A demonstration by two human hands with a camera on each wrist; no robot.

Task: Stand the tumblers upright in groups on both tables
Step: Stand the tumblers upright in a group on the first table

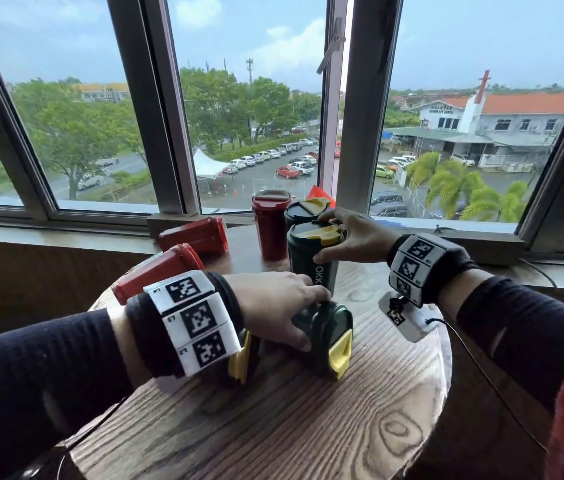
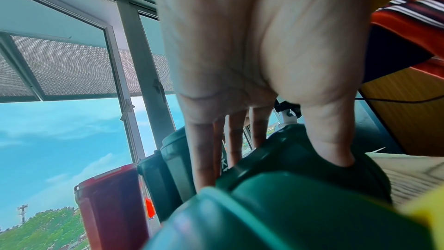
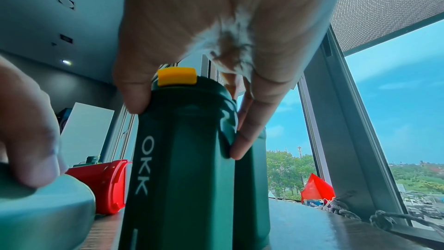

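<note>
Two red tumblers (image 1: 169,268) lie tipped on the round table (image 1: 273,410); the left hand (image 1: 273,306) wraps a fallen green tumbler (image 1: 325,336), the right hand (image 1: 353,237) clasps an upright green tumbler (image 1: 311,258) by its lid

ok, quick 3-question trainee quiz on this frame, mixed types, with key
1. True or false: the right hand grips the top of an upright dark green plastic tumbler with a yellow flip lid.
2. How many red plastic tumblers lie on their sides on the round wooden table? A) one B) two C) three
3. Fill in: the left hand holds a dark green tumbler lying on its ____.

Key: 1 true. 2 B: the nearer lying red tumbler and the farther lying red tumbler; the third red tumbler stands upright. 3 side.
</note>
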